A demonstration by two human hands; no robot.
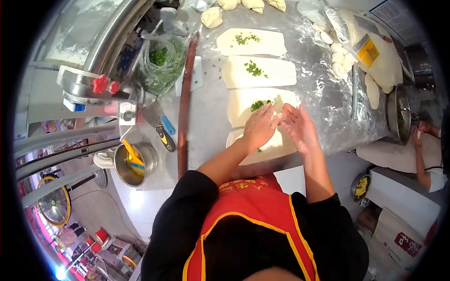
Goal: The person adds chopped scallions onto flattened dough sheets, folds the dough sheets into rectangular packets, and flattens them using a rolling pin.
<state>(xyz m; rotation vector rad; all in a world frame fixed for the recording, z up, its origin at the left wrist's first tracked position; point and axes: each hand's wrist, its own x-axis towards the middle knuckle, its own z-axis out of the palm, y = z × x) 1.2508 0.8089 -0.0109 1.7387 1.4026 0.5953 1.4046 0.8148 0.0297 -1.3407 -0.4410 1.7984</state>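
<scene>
Several flat dough sheets lie in a column on the floured metal table: a far sheet (274, 44), a second sheet (281, 75), a third sheet (237, 110) and a near sheet (276, 147). Chopped green onion (253, 69) sits in small heaps on them. My left hand (259, 126) hovers over the two nearest sheets, fingers stretched out beside the green onion (258, 105) on the third. Close to its fingertips is my right hand (300, 129), palm turned inward and fingers spread. Neither hand visibly holds anything. Both partly cover the near sheet.
Left of the sheets lies a long brown rolling pin (186, 103). Beyond it are a plastic bag (171, 70) of chopped greens, blue and yellow-black handled tools (165, 138), and a metal pot (123, 174) with a yellow brush. Dough lumps (212, 18) sit at the back. Another person's hands (418, 133) are at right.
</scene>
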